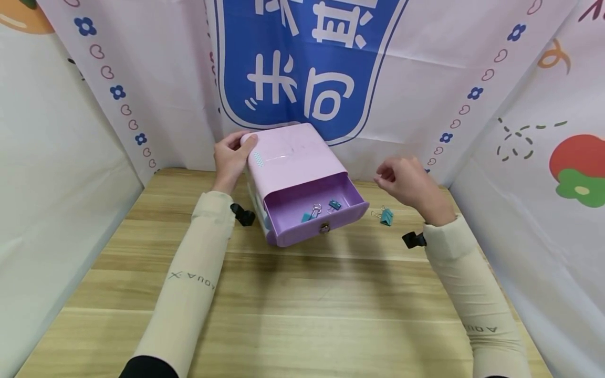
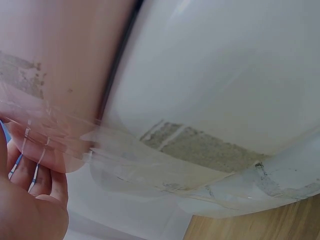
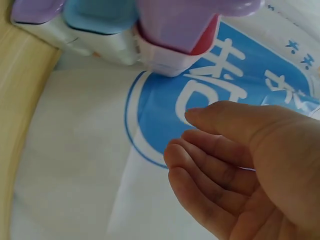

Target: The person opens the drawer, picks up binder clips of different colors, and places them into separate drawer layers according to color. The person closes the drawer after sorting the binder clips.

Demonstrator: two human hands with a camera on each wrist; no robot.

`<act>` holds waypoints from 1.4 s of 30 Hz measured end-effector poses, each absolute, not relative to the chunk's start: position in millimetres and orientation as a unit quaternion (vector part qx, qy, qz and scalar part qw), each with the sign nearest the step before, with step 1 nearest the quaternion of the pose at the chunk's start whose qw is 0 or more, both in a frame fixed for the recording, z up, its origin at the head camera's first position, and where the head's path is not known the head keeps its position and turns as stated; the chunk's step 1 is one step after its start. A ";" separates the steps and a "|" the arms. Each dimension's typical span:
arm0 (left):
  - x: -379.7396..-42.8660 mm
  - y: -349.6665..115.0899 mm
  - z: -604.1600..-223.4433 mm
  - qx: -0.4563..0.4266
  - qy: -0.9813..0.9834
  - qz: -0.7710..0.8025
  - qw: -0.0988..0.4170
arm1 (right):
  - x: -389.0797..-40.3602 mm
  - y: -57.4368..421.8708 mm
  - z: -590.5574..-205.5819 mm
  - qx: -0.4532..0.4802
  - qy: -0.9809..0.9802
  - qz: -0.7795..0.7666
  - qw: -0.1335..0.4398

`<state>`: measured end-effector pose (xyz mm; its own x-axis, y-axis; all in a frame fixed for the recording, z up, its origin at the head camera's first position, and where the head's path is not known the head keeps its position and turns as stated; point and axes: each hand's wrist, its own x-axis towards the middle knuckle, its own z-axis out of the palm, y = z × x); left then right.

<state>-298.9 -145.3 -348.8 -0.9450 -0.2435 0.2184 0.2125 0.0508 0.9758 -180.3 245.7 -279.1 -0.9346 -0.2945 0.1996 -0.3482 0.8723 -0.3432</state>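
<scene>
A small drawer cabinet (image 1: 293, 157) with a pink top stands near the back cloth. Its purple top drawer (image 1: 302, 233) is pulled out. Inside lie teal binder clips (image 1: 334, 205) with silver handles. My left hand (image 1: 230, 157) grips the cabinet's back left corner, thumb on the top; in the left wrist view its fingers curl by the taped seam of the side wall (image 2: 200, 110). To the right of the drawer, my right hand (image 1: 406, 178) hovers with loosely curled fingers and holds nothing. Another teal binder clip (image 1: 386, 216) rests on the table below that hand.
The wooden table (image 1: 302, 315) ends at a printed white cloth (image 1: 416, 94) behind the cabinet, with cloth walls on both sides. Seen from the right wrist, a closed blue drawer (image 3: 100, 17) and a closed purple drawer (image 3: 37, 10) sit under the open one.
</scene>
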 end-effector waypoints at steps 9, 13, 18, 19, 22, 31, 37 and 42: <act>-296.1 -144.9 -348.7 0.017 -0.710 -0.685 0.161 | -193.0 265.2 -313.0 0.125 -0.975 0.181 0.023; -295.9 -145.2 -350.0 0.015 -0.709 -0.686 0.161 | -197.4 271.9 -329.1 0.113 -0.978 0.175 0.010; -295.6 -146.5 -351.7 0.018 -0.709 -0.686 0.160 | -202.5 279.9 -346.6 0.101 -0.980 0.169 -0.011; -295.5 -146.8 -351.9 0.018 -0.709 -0.686 0.161 | -203.7 281.4 -349.7 0.099 -0.981 0.168 -0.016; -295.6 -147.8 -352.2 0.020 -0.710 -0.685 0.162 | -208.1 285.7 -358.5 0.096 -0.981 0.164 -0.030; -295.3 -147.2 -349.6 0.017 -0.714 -0.680 0.163 | -224.3 295.6 -386.6 0.085 -0.985 0.139 -0.053; -295.7 -145.7 -348.7 0.018 -0.716 -0.679 0.161 | -231.1 300.2 -401.2 0.066 -0.986 0.133 -0.074; -296.0 -144.9 -347.9 0.019 -0.716 -0.680 0.158 | -233.8 302.1 -413.0 0.044 -0.983 0.150 -0.100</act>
<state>-296.0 -144.9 -347.9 -0.9491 -0.2424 0.2010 0.1882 0.0751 0.9793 -233.8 302.1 -413.0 -0.9760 -0.1173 -0.1835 -0.0574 0.9513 -0.3029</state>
